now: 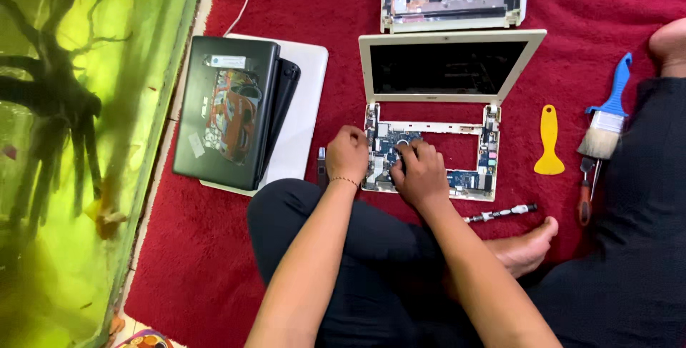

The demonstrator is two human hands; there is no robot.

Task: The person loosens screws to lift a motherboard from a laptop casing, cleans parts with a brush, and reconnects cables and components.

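Looking down in the head view: your left hand [347, 152] rests curled on the opened white laptop's [429, 149] left edge, on the red carpet [200, 248]; right hand [420, 174] fingers press its blue circuit board [389, 142], gripping nothing visible.

Dark rectangular laptop screen [444, 67] in white frame; stickered black laptop [227, 108] left.

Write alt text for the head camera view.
A seated person's left hand and right hand rest on the exposed circuit board of an opened white laptop on a red carpet. A yellow scraper, paintbrush and screwdriver lie to the right, stacked closed laptops to the left.
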